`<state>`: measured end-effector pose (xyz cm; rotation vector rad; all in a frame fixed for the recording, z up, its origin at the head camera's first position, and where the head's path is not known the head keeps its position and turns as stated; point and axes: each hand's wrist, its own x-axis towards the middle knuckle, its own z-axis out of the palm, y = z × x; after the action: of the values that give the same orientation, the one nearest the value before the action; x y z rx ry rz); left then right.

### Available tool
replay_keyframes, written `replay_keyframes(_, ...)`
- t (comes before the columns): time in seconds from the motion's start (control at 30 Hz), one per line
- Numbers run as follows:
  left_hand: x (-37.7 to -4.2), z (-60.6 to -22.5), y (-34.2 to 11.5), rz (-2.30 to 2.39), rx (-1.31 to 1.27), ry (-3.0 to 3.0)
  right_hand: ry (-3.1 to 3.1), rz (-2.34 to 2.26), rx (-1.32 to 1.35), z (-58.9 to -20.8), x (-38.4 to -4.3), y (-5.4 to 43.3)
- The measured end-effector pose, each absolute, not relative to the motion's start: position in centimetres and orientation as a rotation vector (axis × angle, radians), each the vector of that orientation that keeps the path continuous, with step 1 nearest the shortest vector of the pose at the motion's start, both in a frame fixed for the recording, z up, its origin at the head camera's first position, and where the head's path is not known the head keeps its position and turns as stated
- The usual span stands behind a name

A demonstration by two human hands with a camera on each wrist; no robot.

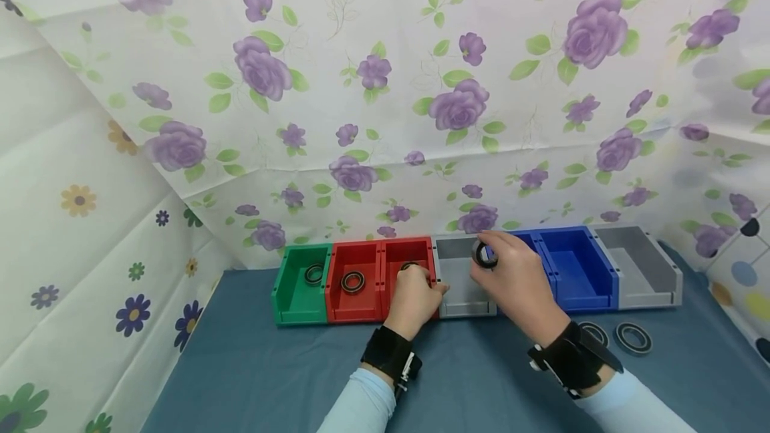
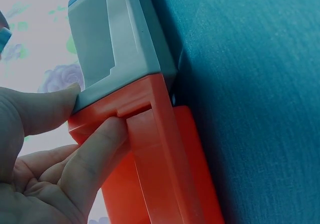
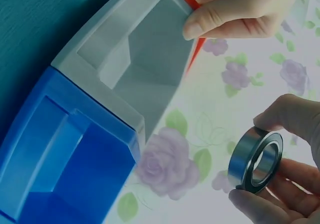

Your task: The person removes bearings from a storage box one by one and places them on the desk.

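Note:
My right hand [image 1: 519, 286] pinches a ball bearing [image 3: 242, 159] between thumb and fingertips, raised above the left grey bin [image 1: 466, 291], its hole showing in the right wrist view. My left hand [image 1: 415, 298] grips the adjoining walls of that grey bin and the right red bin [image 2: 150, 149]. In the left wrist view the thumb lies on the grey side and a finger reaches inside the red bin. One bearing in this red bin is mostly hidden behind the left hand. Single bearings lie in the left red bin [image 1: 356, 309] and the green bin [image 1: 289, 309].
Right of the left grey bin stand two blue bins [image 1: 574, 259], one partly behind my right hand, then another grey bin [image 1: 631, 259]. Two larger bearings [image 1: 646, 343] lie on the blue-covered table [image 1: 252, 379] in front. A flowered cloth [image 1: 385, 125] hangs behind the row.

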<state>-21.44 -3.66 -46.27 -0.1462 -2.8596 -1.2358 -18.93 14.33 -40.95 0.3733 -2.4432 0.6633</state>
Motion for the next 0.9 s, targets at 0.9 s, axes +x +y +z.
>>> replay_keyframes(0.9, -21.3, -46.1, -3.6, -1.304, -0.118, -2.863, -2.575, 0.628, 0.403, -40.2, -15.7, 17.0)
